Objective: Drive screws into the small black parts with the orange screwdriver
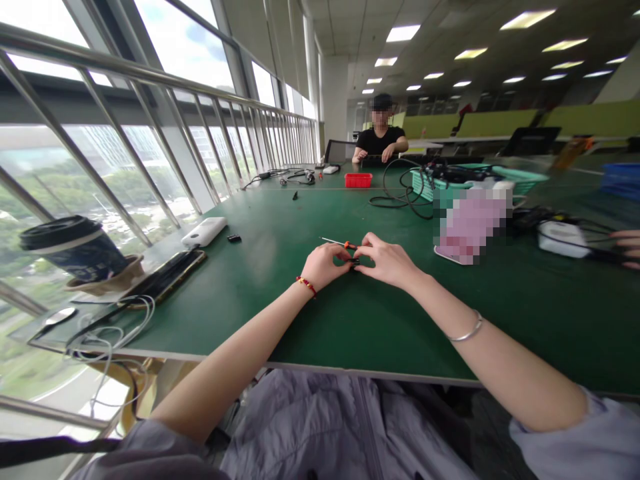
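My left hand and my right hand meet over the middle of the green table. Thumbs and fingertips of both are pinched on a small black part, mostly hidden by the fingers, so its kind does not show. Just beyond the fingertips is a screwdriver with an orange and black handle, its thin shaft pointing left. Whether it lies on the table or touches my right fingers, I cannot tell. A small black piece rests to the left of my hands, and another dark piece is farther back.
On the left are a paper cup in a holder, a white device, a phone and white cables. Ahead stands a red tray. To the right are a teal basket with cables and a pink phone. A person sits opposite; another's hand shows at right.
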`<state>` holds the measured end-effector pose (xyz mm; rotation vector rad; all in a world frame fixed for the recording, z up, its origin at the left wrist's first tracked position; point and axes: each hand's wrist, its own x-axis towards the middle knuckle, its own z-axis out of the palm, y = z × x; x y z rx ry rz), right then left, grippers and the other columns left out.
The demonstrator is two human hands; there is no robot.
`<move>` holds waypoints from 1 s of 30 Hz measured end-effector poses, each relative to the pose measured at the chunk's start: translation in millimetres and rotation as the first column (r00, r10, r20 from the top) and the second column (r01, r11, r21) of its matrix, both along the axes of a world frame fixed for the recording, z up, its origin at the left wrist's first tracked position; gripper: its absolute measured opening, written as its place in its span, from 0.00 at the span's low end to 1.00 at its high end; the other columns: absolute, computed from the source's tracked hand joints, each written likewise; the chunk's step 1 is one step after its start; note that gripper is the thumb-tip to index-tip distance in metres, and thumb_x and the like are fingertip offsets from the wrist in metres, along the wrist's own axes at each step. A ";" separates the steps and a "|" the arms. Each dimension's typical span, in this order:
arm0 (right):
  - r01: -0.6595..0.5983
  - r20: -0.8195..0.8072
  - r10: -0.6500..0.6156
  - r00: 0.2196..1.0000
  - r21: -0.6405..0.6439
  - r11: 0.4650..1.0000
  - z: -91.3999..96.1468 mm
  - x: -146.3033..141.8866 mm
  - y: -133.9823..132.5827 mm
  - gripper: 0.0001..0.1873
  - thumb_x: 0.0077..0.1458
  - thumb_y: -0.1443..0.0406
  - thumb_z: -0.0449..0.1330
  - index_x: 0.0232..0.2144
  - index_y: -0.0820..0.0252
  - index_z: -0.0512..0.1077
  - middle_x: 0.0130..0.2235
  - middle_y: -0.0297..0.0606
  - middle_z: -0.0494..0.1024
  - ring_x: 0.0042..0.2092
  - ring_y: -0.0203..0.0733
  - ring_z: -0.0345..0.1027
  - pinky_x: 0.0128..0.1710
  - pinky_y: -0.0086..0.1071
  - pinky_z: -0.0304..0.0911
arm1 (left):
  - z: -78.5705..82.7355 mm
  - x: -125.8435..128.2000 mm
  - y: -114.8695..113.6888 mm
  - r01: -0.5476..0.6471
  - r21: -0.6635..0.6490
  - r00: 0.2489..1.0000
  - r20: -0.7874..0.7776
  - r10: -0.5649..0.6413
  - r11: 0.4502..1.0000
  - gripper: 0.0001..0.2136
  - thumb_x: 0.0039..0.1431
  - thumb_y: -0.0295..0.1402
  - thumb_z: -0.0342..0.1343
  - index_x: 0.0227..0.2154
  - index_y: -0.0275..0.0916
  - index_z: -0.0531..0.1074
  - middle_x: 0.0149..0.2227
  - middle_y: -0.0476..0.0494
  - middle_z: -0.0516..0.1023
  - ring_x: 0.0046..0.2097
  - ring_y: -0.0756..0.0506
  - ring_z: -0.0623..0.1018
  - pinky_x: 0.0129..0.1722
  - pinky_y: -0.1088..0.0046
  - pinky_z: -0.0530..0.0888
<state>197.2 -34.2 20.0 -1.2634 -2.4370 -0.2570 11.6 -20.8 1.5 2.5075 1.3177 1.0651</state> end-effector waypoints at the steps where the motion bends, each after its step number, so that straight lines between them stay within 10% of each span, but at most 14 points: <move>1: -0.007 -0.005 0.007 1.000 -0.002 1.000 0.1 1.1 0.3 0.10 0.53 0.59 0.58 0.38 0.54 0.73 0.41 0.35 0.67 0.35 0.35 0.67 0.28 0.27 0.54 | 0.2 -0.2 -0.8 -0.004 0.006 1.000 -0.001 0.004 1.000 0.04 0.48 0.32 0.59 0.27 0.39 0.75 0.31 0.49 0.79 0.37 0.47 0.76 0.39 0.72 0.71; 18: -0.027 0.055 0.032 0.998 -0.079 0.997 6.2 4.4 -3.3 0.11 0.54 0.60 0.56 0.36 0.50 0.77 0.39 0.34 0.68 0.33 0.33 0.66 0.28 0.27 0.52 | 1.0 6.5 -11.4 -0.022 0.064 0.986 -0.164 0.032 0.998 0.04 0.47 0.34 0.58 0.27 0.41 0.75 0.35 0.48 0.79 0.40 0.44 0.74 0.42 0.67 0.70; 30: 0.143 -0.326 -0.127 0.937 0.023 0.989 3.2 20.9 10.2 0.14 0.55 0.58 0.53 0.36 0.53 0.76 0.38 0.35 0.70 0.35 0.35 0.66 0.28 0.27 0.56 | -3.7 17.4 -13.8 -0.069 -0.060 0.996 -0.058 0.065 0.996 0.03 0.46 0.33 0.58 0.24 0.41 0.76 0.38 0.48 0.78 0.41 0.43 0.74 0.45 0.65 0.72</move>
